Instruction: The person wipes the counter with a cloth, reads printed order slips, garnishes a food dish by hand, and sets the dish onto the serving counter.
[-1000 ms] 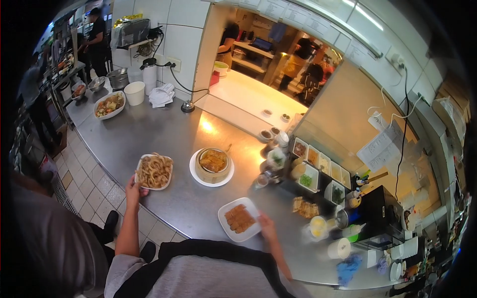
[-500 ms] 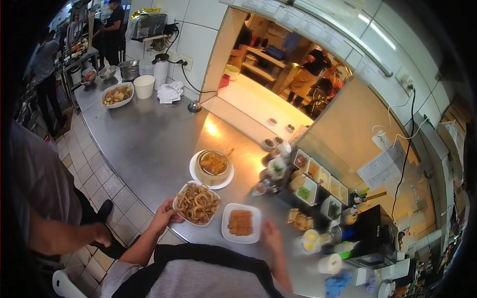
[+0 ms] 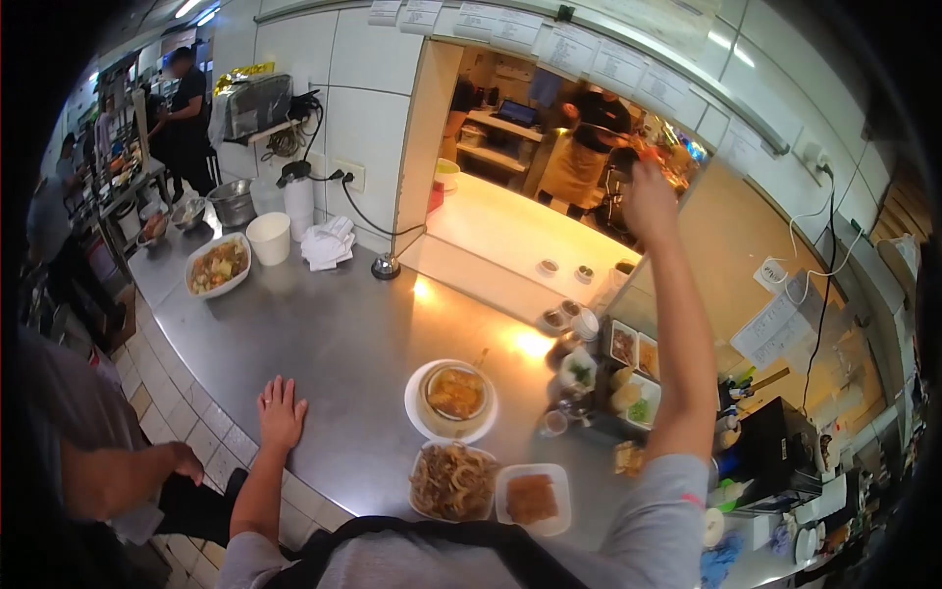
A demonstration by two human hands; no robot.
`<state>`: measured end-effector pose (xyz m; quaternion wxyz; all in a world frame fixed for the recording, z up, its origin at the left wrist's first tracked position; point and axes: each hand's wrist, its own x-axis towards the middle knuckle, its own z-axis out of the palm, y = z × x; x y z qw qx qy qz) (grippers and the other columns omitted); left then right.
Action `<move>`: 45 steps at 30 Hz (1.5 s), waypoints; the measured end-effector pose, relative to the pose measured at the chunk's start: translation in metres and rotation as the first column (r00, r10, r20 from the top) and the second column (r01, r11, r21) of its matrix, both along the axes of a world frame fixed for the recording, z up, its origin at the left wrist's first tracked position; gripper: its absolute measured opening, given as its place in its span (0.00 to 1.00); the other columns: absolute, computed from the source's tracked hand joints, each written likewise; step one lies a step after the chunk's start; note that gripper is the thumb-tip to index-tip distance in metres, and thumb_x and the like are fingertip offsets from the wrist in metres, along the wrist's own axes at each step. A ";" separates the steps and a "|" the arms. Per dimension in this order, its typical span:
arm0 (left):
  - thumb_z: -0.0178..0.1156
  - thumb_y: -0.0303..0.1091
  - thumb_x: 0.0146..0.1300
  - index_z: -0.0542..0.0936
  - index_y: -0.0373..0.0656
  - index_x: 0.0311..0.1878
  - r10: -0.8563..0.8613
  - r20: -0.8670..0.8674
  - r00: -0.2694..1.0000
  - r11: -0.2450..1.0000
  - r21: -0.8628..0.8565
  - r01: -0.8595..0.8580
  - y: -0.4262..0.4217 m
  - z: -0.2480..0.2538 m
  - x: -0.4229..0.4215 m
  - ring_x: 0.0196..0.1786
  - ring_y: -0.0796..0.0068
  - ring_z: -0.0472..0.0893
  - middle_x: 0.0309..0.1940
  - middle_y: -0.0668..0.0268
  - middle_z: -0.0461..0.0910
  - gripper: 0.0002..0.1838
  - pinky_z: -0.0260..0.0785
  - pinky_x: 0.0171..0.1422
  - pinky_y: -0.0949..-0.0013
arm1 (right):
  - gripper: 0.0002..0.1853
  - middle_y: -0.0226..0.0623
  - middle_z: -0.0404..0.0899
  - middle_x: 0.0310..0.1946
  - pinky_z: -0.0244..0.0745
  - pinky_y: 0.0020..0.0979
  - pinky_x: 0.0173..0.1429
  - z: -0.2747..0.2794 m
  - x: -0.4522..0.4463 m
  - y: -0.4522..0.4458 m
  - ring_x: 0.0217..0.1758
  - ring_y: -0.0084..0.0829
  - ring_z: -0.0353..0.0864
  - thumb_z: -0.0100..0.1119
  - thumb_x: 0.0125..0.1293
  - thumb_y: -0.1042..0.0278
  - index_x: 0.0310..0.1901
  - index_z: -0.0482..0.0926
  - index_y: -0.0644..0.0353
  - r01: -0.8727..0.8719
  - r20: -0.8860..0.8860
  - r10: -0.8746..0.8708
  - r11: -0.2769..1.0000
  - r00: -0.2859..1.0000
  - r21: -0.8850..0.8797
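My left hand [image 3: 283, 412] rests palm down on the steel counter [image 3: 343, 363], fingers stretched out. My right hand [image 3: 650, 201] is raised in front of the serving window; its fingers are blurred, and whether it holds anything is unclear. Close to my body, brown fried strips and rings [image 3: 451, 479] fill a white square dish. Just right of it, orange-brown rolls [image 3: 531, 499] lie side by side in a second white dish. Beyond them, a round bowl of orange-brown food [image 3: 457, 394] sits on a white plate [image 3: 416, 411].
Garnish containers [image 3: 633, 355] and small cups line the counter's right side. At the far left are an oval dish of food [image 3: 218, 265], a white tub [image 3: 269, 239] and a call bell [image 3: 386, 266]. A person's arm [image 3: 118, 476] is close on my left. Paper slips [image 3: 579, 59] hang above.
My left hand has let go of the dish of fried strips and moved to lie flat on the counter. My right hand has risen from beside the rolls toward the window.
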<state>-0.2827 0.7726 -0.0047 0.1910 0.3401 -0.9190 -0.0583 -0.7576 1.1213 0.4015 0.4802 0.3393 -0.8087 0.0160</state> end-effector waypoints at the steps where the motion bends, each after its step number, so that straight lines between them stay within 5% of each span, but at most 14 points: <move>1: 0.49 0.48 0.66 0.67 0.42 0.64 0.011 0.026 1.000 1.000 -0.020 -0.010 0.001 0.002 -0.003 0.69 0.52 0.57 0.67 0.53 0.60 0.27 0.47 0.71 0.49 | 0.20 0.47 0.68 0.56 0.71 0.49 0.52 0.019 -0.030 -0.007 0.51 0.48 0.75 0.54 0.61 0.63 0.52 0.69 0.63 0.078 -0.126 -0.078 0.997 0.989 -0.005; 3: 0.49 0.47 0.66 0.67 0.42 0.64 0.018 0.049 0.999 1.000 -0.023 -0.017 -0.003 0.004 -0.005 0.70 0.53 0.56 0.68 0.54 0.60 0.27 0.46 0.72 0.48 | 0.19 0.45 0.65 0.61 0.66 0.50 0.57 0.063 -0.041 -0.024 0.55 0.47 0.73 0.51 0.63 0.60 0.52 0.70 0.64 0.200 -0.033 -0.204 0.975 0.979 -0.096; 6: 0.48 0.48 0.66 0.67 0.42 0.64 0.010 0.044 0.999 1.000 0.029 -0.011 -0.002 0.006 -0.007 0.71 0.53 0.55 0.68 0.53 0.59 0.27 0.44 0.72 0.47 | 0.24 0.45 0.64 0.62 0.64 0.52 0.59 0.100 -0.065 -0.047 0.61 0.46 0.68 0.51 0.65 0.54 0.55 0.68 0.64 0.251 -0.141 -0.284 0.944 0.948 -0.214; 15: 0.48 0.49 0.67 0.67 0.42 0.64 0.023 0.052 0.998 0.998 0.064 -0.026 0.001 0.013 -0.009 0.71 0.52 0.55 0.69 0.53 0.58 0.28 0.43 0.73 0.47 | 0.36 0.46 0.51 0.72 0.55 0.50 0.69 0.103 -0.102 -0.021 0.73 0.44 0.53 0.48 0.64 0.43 0.67 0.60 0.59 0.291 -0.082 -0.327 0.912 0.941 -0.290; 21: 0.47 0.49 0.67 0.67 0.42 0.65 0.027 0.059 0.998 0.999 0.035 -0.030 0.004 0.011 -0.011 0.72 0.51 0.55 0.69 0.53 0.58 0.28 0.43 0.73 0.46 | 0.33 0.51 0.61 0.67 0.56 0.47 0.69 0.112 -0.115 0.033 0.70 0.46 0.58 0.49 0.63 0.45 0.63 0.67 0.60 0.191 -0.085 -0.234 0.917 0.969 -0.349; 26: 0.46 0.50 0.67 0.67 0.43 0.65 0.030 0.070 0.997 0.997 0.070 -0.035 0.002 0.014 -0.010 0.72 0.51 0.54 0.69 0.53 0.58 0.28 0.42 0.73 0.47 | 0.30 0.46 0.62 0.67 0.55 0.48 0.69 0.126 -0.094 -0.047 0.69 0.43 0.60 0.50 0.63 0.51 0.63 0.67 0.60 0.113 -0.282 -0.148 0.984 0.948 -0.137; 31: 0.45 0.52 0.67 0.67 0.43 0.65 0.024 0.072 0.997 0.995 0.098 -0.031 0.000 0.017 -0.009 0.72 0.51 0.54 0.69 0.54 0.58 0.29 0.42 0.73 0.47 | 0.33 0.39 0.53 0.72 0.51 0.52 0.70 0.116 -0.077 -0.112 0.73 0.41 0.54 0.47 0.65 0.49 0.68 0.58 0.58 0.254 -0.173 -0.248 0.967 0.953 0.010; 38: 0.46 0.51 0.67 0.64 0.42 0.66 0.034 0.107 0.994 0.995 0.089 -0.044 0.003 0.017 -0.012 0.72 0.51 0.54 0.69 0.53 0.58 0.29 0.42 0.73 0.46 | 0.33 0.43 0.54 0.71 0.49 0.55 0.70 0.113 -0.100 -0.037 0.74 0.42 0.53 0.46 0.65 0.46 0.67 0.62 0.58 0.277 -0.172 -0.303 0.947 0.937 -0.160; 41: 0.46 0.49 0.67 0.64 0.41 0.66 0.035 0.120 0.992 0.996 0.077 -0.044 0.003 0.018 -0.012 0.72 0.51 0.54 0.69 0.53 0.57 0.29 0.42 0.73 0.46 | 0.31 0.46 0.62 0.67 0.59 0.50 0.66 0.114 -0.106 -0.025 0.70 0.43 0.62 0.46 0.65 0.47 0.63 0.66 0.60 0.201 -0.282 -0.247 0.963 0.927 -0.182; 44: 0.47 0.48 0.66 0.64 0.41 0.65 0.037 0.085 0.996 0.994 0.102 -0.045 0.001 0.017 -0.012 0.72 0.50 0.54 0.69 0.52 0.57 0.29 0.41 0.73 0.46 | 0.28 0.46 0.72 0.58 0.68 0.44 0.59 0.121 -0.091 -0.055 0.60 0.43 0.73 0.48 0.64 0.49 0.60 0.72 0.60 -0.045 -0.183 -0.001 0.968 0.983 -0.247; 45: 0.47 0.48 0.66 0.65 0.40 0.65 0.032 0.075 0.997 0.993 0.107 -0.040 0.000 0.016 -0.012 0.71 0.50 0.54 0.69 0.52 0.58 0.28 0.41 0.73 0.46 | 0.23 0.42 0.79 0.49 0.72 0.38 0.54 0.116 -0.072 -0.081 0.47 0.40 0.80 0.51 0.63 0.52 0.54 0.77 0.59 0.043 -0.015 -0.053 0.921 0.998 -0.388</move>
